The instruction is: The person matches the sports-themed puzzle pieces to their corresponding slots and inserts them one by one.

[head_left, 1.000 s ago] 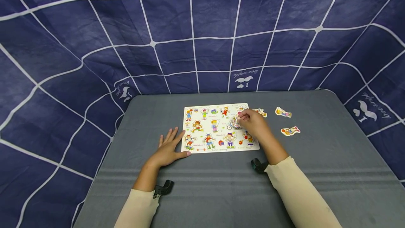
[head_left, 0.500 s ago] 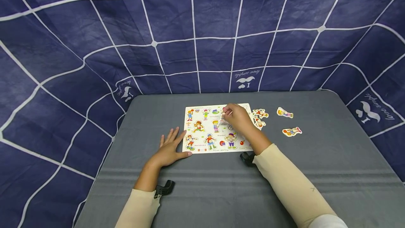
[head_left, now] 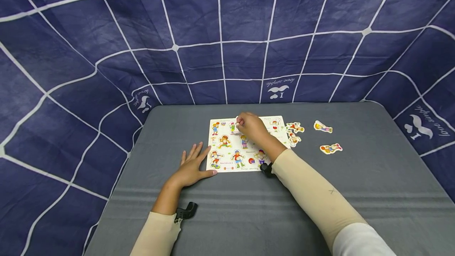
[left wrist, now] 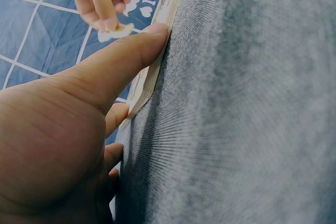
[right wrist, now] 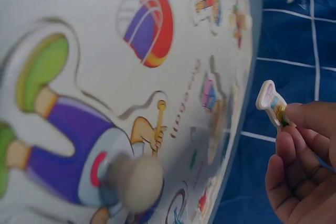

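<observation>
A white wooden puzzle board [head_left: 224, 151] with printed sports figures lies on the table. My left hand [head_left: 192, 168] rests at its lower left corner, fingers spread; in the left wrist view the thumb [left wrist: 131, 51] presses on the board's edge. Over the upper middle of the board, my right hand [head_left: 253, 127] pinches a small figure-shaped puzzle piece [right wrist: 271, 101] between thumb and fingers. In the right wrist view that piece is held clear of the board surface, partly covered by the fingertips. A round peg [right wrist: 140, 182] stands up from a fitted figure in purple trousers.
Several loose puzzle pieces lie right of the board: two close together, one [head_left: 295, 127] above another [head_left: 293, 139], and two farther right, one [head_left: 322, 127] behind the other [head_left: 331, 148]. A grey cloth [head_left: 227, 216] covers the table. Blue checked fabric [head_left: 241, 62] hangs behind and at the sides.
My right hand has moved left across the board with the puzzle piece, from its right side to its upper middle. My left hand stays at the corner.
</observation>
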### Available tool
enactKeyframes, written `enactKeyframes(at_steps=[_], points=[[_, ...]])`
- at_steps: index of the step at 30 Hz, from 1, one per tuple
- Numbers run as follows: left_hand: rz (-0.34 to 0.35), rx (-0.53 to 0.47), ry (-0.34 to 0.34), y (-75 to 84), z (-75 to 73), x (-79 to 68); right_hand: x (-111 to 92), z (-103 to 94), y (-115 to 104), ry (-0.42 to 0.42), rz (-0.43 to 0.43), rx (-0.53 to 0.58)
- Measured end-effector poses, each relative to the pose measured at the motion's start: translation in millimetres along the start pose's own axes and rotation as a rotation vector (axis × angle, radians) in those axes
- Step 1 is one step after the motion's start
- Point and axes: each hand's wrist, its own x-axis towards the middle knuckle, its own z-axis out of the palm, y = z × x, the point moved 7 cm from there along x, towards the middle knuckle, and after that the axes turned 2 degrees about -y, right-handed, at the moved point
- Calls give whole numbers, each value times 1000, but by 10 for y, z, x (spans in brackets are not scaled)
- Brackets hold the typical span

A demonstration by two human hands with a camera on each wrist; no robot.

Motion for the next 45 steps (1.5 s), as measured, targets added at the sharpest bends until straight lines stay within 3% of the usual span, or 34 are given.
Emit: enactKeyframes(at_steps=[10,19,26,33,41,45], points=[[3,-4,6,11,3,3,214,180,-39,-41,-24,-55],[4,-5,7,5,10,-20,275,319,-43,-91,-48,-98],[9,-1,10,4,22,-7,323,381,27,-134,2,-131],[16,-5,16,32,-4,-4,348,400,79,-172,82,-81],[9,8,12,3,15,-5,320,419,111,-142,111,-25],[15,13,20,-2,16,-4,287,409,146,-139,154,61]])
